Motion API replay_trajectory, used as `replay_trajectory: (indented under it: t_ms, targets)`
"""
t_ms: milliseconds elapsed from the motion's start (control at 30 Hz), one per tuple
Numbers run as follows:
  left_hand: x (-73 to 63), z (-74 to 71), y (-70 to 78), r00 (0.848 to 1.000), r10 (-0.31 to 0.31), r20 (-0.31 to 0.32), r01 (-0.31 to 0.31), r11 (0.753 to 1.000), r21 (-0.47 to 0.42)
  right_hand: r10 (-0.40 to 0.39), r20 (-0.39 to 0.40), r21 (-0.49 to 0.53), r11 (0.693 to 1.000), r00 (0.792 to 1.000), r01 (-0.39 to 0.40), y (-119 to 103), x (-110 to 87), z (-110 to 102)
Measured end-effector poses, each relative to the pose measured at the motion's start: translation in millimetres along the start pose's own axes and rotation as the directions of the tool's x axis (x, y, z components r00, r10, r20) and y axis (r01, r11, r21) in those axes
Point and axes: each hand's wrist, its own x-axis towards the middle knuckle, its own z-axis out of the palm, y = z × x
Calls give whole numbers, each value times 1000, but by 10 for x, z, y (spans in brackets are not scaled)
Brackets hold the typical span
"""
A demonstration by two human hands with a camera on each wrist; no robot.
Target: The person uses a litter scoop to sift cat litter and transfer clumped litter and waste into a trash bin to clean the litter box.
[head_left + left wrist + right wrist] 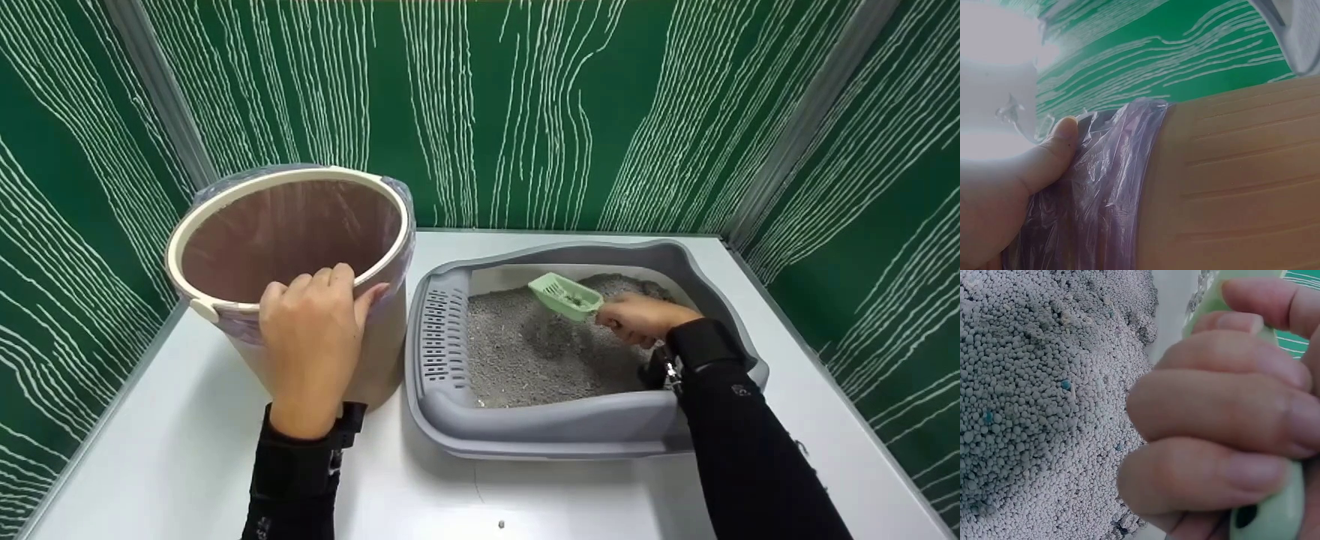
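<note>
Over my remote feed I see a bin (pixel 1241 174) of matt, ridged plastic, its liner (pixel 1112 174) a thin, glossy, crinkled plastic film. The litter tray (pixel 555 431) looks like smooth plastic with a soft sheen; the litter (pixel 510 341) is matt, rough and granular. The scoop (pixel 564 295) seems smooth, lightly shiny plastic. I find the tabletop (pixel 420 491) smooth and faintly glossy, the sleeves (pixel 757 465) matt cloth.

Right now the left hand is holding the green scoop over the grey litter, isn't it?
No, it's the right hand holding the green scoop over the grey litter, as the head view shows. The left hand holds the bin rim.
</note>
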Motion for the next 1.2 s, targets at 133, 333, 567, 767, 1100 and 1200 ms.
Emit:
replay_trajectory:
  t_ms: [133,333,567,767,1100,1200]
  targets:
    - [7,2,-8,1000,1,-4,-1,1000,-3,-53,-33,-63,997,998,51,21,2,-11]
    - [8,2,-22,1000,-3,3,3,1000,-5,-98,-102,-120,989,990,86,20,14,0]
    - [3,7,-45,1000,-6,-6,6,1000,-1,-105,-135,-186,979,985,79,-13,33,-5]
    - [3,20,-30,1000,-8,-1,8,1000,-7,-95,-129,-275,960,987,56,-59,24,-34]
    - [-12,12,-2,1000,-6,8,6,1000,-4,-82,-44,-416,908,996,57,-601,-268,-164]
    - [5,1,-5,1000,-5,4,5,1000,-2,-117,-41,-409,908,992,90,-937,-394,-228]
